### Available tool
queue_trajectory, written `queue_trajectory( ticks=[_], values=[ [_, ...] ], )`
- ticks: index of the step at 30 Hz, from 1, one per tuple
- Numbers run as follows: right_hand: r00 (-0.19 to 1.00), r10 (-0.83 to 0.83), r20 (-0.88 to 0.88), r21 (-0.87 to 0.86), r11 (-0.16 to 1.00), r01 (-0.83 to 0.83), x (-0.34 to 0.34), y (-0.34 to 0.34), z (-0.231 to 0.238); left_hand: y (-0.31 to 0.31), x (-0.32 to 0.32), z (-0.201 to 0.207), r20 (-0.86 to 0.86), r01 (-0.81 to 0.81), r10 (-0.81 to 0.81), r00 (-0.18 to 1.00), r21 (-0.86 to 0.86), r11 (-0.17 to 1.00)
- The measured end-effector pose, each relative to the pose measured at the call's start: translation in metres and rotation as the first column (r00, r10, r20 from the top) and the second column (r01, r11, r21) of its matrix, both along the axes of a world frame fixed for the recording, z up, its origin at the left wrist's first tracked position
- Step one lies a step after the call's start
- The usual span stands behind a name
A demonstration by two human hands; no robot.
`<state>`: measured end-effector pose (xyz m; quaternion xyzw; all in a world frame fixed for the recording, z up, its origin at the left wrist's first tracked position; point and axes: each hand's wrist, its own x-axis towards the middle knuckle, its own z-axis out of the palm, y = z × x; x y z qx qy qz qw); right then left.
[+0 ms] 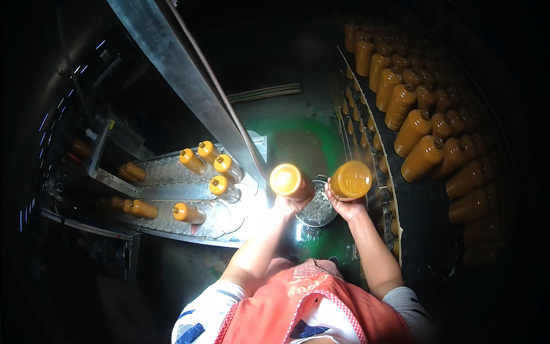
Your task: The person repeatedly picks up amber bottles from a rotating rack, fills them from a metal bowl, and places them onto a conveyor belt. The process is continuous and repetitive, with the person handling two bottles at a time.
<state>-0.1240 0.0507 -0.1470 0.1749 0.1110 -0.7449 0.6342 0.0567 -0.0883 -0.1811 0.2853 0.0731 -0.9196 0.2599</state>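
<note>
Two amber-orange bottles are raised in front of me, one in each hand, their round bases facing up. My left hand (294, 206) is closed around the left bottle (286, 181), under bright light. My right hand (347, 207) grips the right bottle (351, 180), whose base carries raised marks. The bottles are apart from each other, and their necks are hidden below. Beneath and between them, a round metal basin (316, 209) on the floor holds pale, broken-looking pieces.
At left, a conveyor (166, 172) with ring-shaped holders carries several upright orange bottles (228, 167). A slanting metal beam (189, 74) crosses above it. To my right, a tiered rack (399, 221) bears many rows of similar bottles (412, 133). The floor (332, 246) is green and looks wet.
</note>
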Motion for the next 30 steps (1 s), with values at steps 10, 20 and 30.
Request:
queue_trajectory(
  ticks=[10,20,30],
  values=[
    [0.835,0.203,-0.511,0.267,0.961,-0.070,0.126,0.056,-0.023,0.016,0.346,-0.025,0.210,-0.121,0.237,0.948,-0.453,0.883],
    [0.280,0.131,-0.951,0.129,0.991,-0.027,0.392,-0.100,0.038,-0.158,0.532,-0.019,0.259,0.794,0.966,0.002,-0.587,0.156],
    [-0.799,-0.125,-0.589,0.011,0.987,-0.162,0.528,-0.241,-0.059,-0.170,0.531,-0.044,0.215,0.799,0.975,0.059,-0.595,0.083]
  ],
)
